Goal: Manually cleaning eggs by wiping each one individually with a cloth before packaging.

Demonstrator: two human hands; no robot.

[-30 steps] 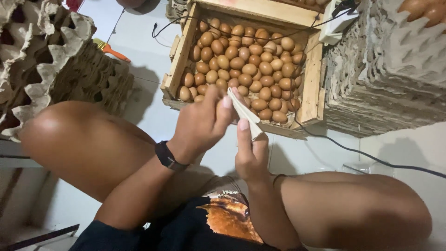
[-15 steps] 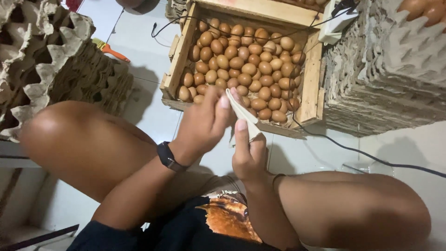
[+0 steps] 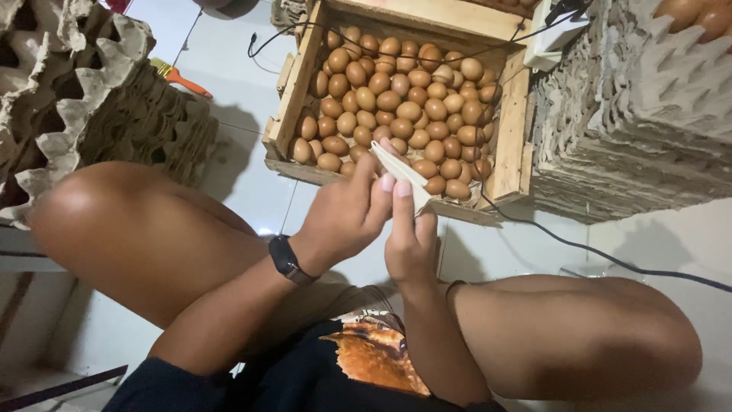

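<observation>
Holding a small white folded piece of paper (image 3: 402,172), both hands meet in front of the person's knees. The left hand (image 3: 345,217) is closed around the paper's lower end, with a black watch (image 3: 286,258) on that wrist. The right hand (image 3: 412,240) pinches the paper from the other side, thumb and fingers shut on it. Much of the paper is hidden by the fingers, so its full shape is hard to tell. Its top end pokes up and covers a few of the eggs behind it. Just past the hands sits a wooden crate (image 3: 509,137) full of brown eggs (image 3: 396,99). A dark cable (image 3: 602,255) runs across the white floor near the crate. Stacks of grey egg trays (image 3: 633,114) stand on the right, cut off by the picture's edge. More egg trays (image 3: 84,99) stand on the left, also cut off. A small orange-handled brush (image 3: 177,76) lies on the floor beside them, half hidden by the trays.
</observation>
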